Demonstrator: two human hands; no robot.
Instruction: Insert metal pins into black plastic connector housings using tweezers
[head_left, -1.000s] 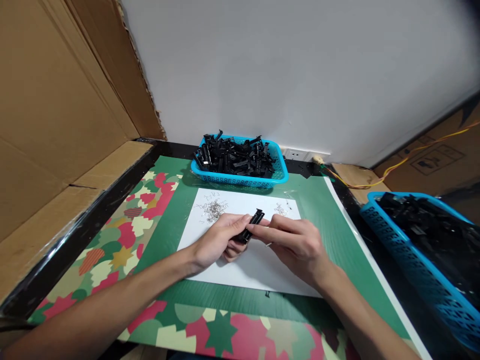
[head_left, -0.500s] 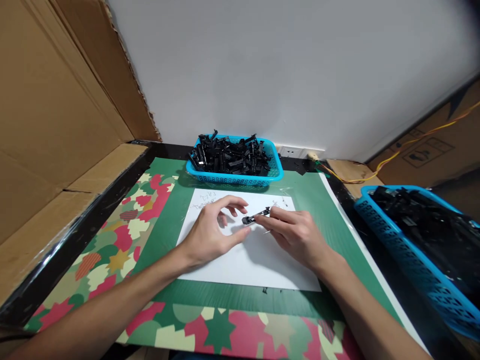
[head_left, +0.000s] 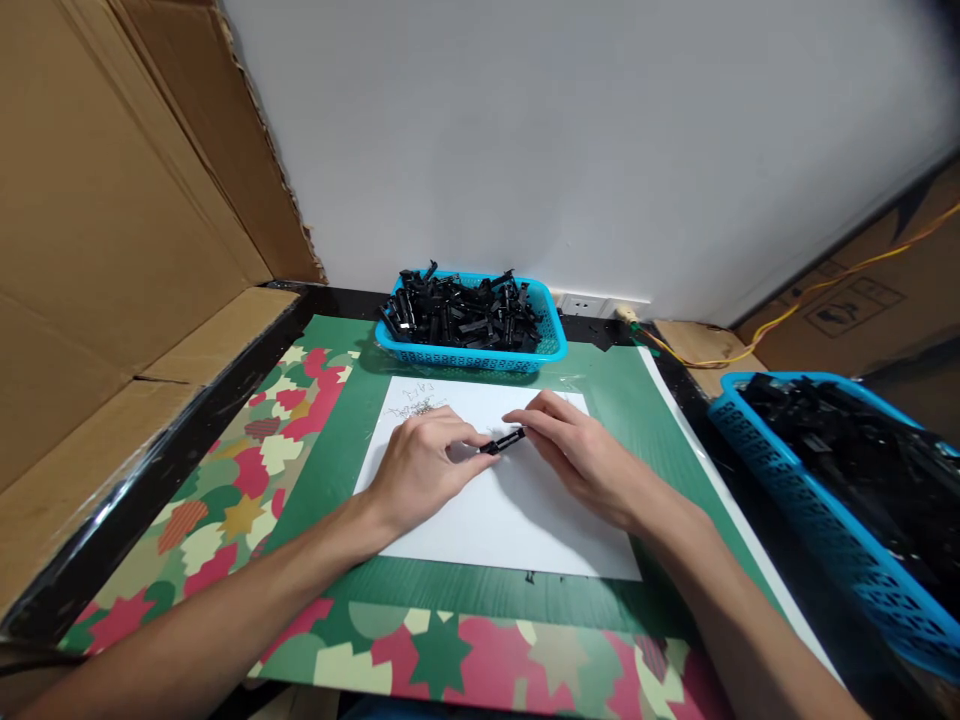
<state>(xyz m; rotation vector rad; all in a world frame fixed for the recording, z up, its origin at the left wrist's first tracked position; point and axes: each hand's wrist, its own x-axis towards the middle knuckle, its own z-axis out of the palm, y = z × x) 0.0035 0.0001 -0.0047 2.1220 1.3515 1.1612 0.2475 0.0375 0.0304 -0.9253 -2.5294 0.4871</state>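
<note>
A small, narrow black plastic part point(head_left: 504, 441) is held above the white sheet point(head_left: 495, 525), tilted with its right end higher. My left hand point(head_left: 424, 460) pinches its left end between thumb and fingers. At its other end is my right hand point(head_left: 581, 450), thumb and fingers closed around the tip, with the index finger reaching over it. The fingers partly hide both ends. Thin wire pieces point(head_left: 421, 405) lie loosely on the sheet's upper left, beyond my left hand.
A blue basket point(head_left: 465, 356) heaped with black plastic parts point(head_left: 457, 312) stands behind the sheet. Another blue basket point(head_left: 806, 480) of black parts is at right. Cardboard point(head_left: 112, 180) walls the left side. Small black bits point(head_left: 530, 577) lie near the sheet's front edge. Yellow wires point(head_left: 780, 318) run along the right.
My left hand, apart-fingered before, has closed on the part's left end. My right fingers have shifted toward its right tip, and the part's dark side now shows more.
</note>
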